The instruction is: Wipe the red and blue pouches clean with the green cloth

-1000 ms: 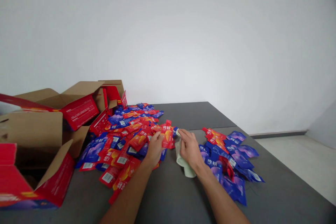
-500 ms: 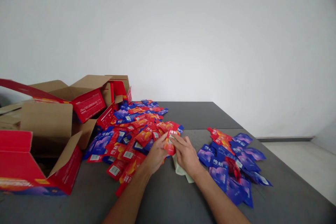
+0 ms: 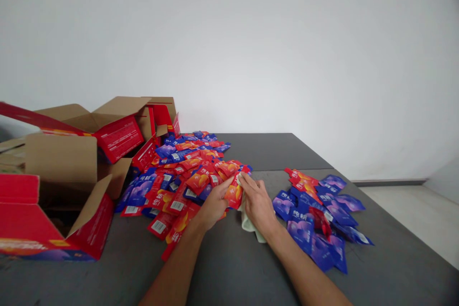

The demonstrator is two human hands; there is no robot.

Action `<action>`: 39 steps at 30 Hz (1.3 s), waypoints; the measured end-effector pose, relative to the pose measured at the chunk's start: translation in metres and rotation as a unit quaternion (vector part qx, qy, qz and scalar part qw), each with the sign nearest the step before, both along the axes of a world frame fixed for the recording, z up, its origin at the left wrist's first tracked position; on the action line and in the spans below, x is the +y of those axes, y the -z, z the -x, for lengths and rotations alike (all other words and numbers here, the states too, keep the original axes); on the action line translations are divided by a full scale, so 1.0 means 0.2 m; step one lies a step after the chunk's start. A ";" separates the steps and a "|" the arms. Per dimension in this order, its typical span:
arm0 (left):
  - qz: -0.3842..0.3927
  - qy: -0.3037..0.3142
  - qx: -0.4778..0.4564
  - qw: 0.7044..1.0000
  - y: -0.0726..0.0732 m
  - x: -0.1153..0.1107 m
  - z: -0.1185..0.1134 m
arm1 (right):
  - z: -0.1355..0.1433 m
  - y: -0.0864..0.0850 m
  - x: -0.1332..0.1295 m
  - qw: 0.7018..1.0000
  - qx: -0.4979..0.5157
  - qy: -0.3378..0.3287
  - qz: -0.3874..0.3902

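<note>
Between my hands, above the table, is a red packet (image 3: pixel 234 193) with an orange print. My left hand (image 3: pixel 214 204) grips it by its left side. My right hand (image 3: pixel 257 201) is closed on a pale cloth (image 3: pixel 247 222), which hangs below the palm, and its fingertips press the cloth against the packet's upper right part. Just left of my left hand spreads a large mixed pile of red and blue packets (image 3: pixel 175 205). To the right of my right forearm lies a smaller pile of mostly blue packets (image 3: pixel 300 229), with a few red ones among them.
On the left stand open red cardboard boxes; the nearest box (image 3: pixel 21 217) has its brown flaps up, and another box (image 3: pixel 120 138) is behind it. The dark grey table (image 3: pixel 265 148) reaches back to a white wall (image 3: pixel 251 48). Its right edge borders a pale floor.
My right fingers, with the cloth, have moved from the packet's middle toward its upper right edge. My left hand still grips the packet. The whole view has shifted slightly.
</note>
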State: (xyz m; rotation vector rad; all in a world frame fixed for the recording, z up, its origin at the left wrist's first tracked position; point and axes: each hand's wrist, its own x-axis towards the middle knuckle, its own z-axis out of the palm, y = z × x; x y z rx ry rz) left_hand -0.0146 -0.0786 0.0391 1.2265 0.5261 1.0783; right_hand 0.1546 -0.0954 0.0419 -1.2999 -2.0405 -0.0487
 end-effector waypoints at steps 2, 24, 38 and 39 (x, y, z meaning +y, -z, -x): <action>-0.005 -0.014 0.005 1.000 0.01 0.00 0.01 | 0.01 0.01 -0.01 1.000 -0.009 -0.008 -0.006; 0.082 -0.042 -0.104 0.990 0.02 0.02 0.01 | -0.02 0.01 0.01 0.998 -0.025 -0.048 -0.011; 0.163 -0.215 -0.134 0.954 -0.01 0.03 -0.01 | -0.01 0.00 0.02 0.992 0.112 -0.025 -0.054; 0.157 -0.223 -0.140 0.952 0.00 0.03 -0.01 | -0.01 0.00 0.02 0.991 0.120 -0.028 -0.051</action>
